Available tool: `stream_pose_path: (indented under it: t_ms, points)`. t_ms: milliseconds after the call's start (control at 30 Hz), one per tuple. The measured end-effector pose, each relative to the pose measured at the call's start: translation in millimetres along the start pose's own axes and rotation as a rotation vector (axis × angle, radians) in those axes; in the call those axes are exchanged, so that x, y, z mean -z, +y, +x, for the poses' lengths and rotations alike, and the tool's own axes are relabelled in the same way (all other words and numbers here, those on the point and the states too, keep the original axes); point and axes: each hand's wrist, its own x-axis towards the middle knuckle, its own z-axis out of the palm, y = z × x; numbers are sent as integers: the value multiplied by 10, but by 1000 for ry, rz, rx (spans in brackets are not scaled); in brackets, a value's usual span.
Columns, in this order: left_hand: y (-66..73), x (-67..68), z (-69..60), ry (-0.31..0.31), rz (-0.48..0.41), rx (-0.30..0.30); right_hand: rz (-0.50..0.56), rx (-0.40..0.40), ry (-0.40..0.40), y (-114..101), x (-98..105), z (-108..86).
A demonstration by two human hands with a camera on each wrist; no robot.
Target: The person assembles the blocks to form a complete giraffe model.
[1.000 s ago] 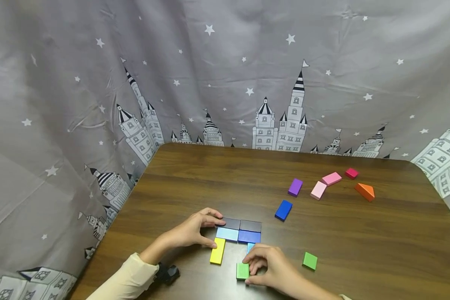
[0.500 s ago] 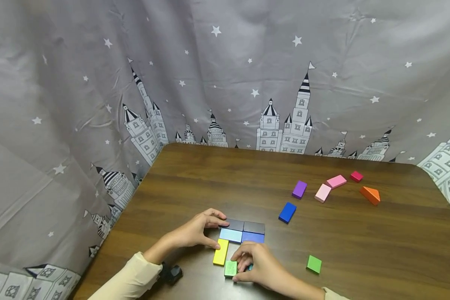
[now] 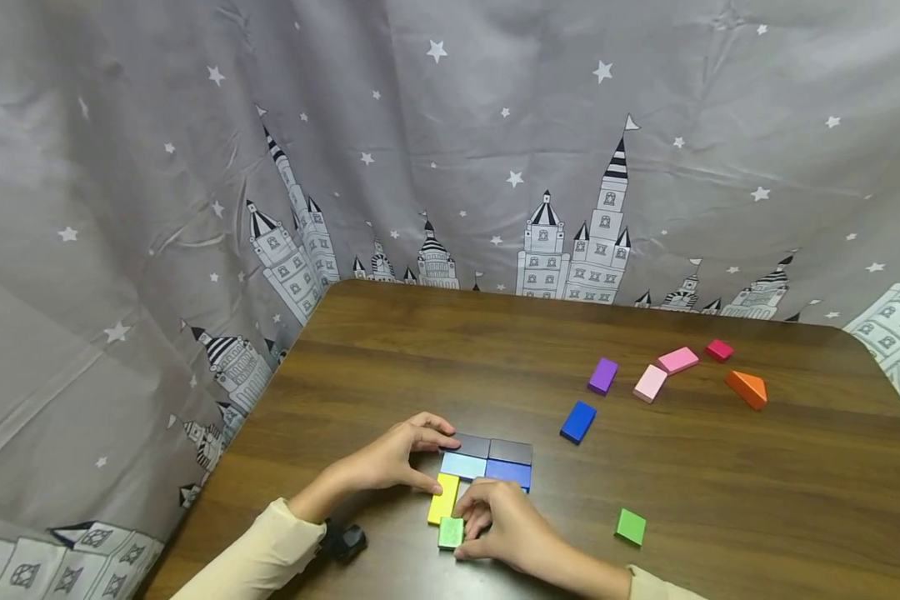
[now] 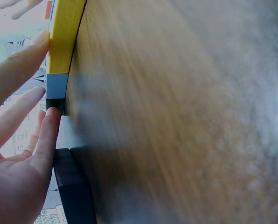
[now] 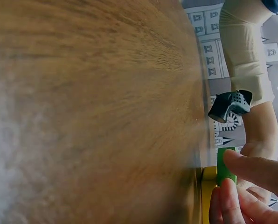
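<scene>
My right hand (image 3: 513, 525) pinches a small green block (image 3: 451, 533) between thumb and fingers, at the near end of a yellow block (image 3: 442, 502). In the right wrist view, the green block (image 5: 226, 165) sits against the yellow block (image 5: 208, 191). With its fingers extended, my left hand (image 3: 386, 458) touches the yellow block's side with the thumb and a dark grey block (image 3: 471, 445) with the fingertips. Beside that lies a second dark grey block (image 3: 511, 452). A light blue block (image 3: 463, 466) and a blue block (image 3: 508, 473) adjoin them. My right hand partly hides another blue piece.
Toward the right lie a loose green block (image 3: 630, 527), a blue block (image 3: 577, 422), a purple block (image 3: 602, 377), two pink blocks (image 3: 649, 383), a red block (image 3: 718, 350) and an orange triangular block (image 3: 747, 388). A black wrist device (image 3: 348, 543) hangs under my left sleeve.
My right hand has moved the green block leftward and slightly away from me, up to the near end of the yellow block. My left hand stays at the yellow and dark grey blocks.
</scene>
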Motion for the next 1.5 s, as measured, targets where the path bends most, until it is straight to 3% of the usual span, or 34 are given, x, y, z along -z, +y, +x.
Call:
stream_pose_path:
  t_ms: [467,800,1500]
  points:
    - [-11,2,6,-7,-38,-4,-7,-11,-17,-63,-69,17]
    - [-16,12,-24,-2,-17,0,-48,18,-17,-41,-164,49]
    - [-8,18,-10,-4,-7,-12,-251,90,54,-4,-226,108]
